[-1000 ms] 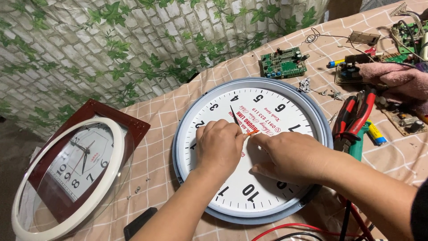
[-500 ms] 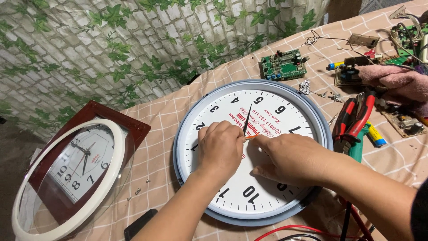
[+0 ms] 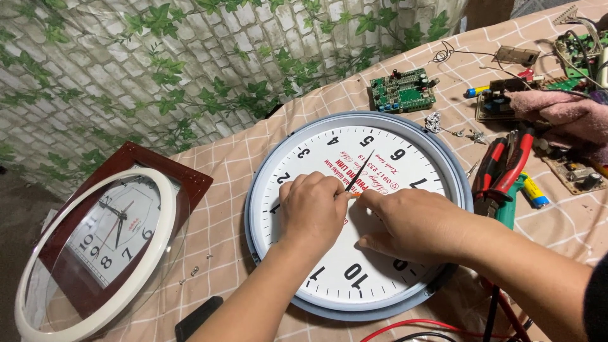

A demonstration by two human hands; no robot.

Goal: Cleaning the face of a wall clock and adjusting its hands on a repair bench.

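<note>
Pinching the clock hand (image 3: 362,172), both grips on the round clock (image 3: 354,212), pliers (image 3: 503,168) and circuit board (image 3: 403,92) nearby.

Clock's (image 3: 380,253) centre hidden under both hands, another person's hand (image 3: 563,114) cropped

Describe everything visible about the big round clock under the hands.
The large round wall clock lies flat, face up, on the checked tablecloth, turned so its numerals read upside down to the wearer. It has a grey-blue, plastic-looking rim and a white dial with black numerals and red print near the centre. A thin dark hand points up toward the far rim. The left hand and right hand both rest on the dial, fingertips meeting at its centre. Red-handled pliers lie against its right edge.
</note>
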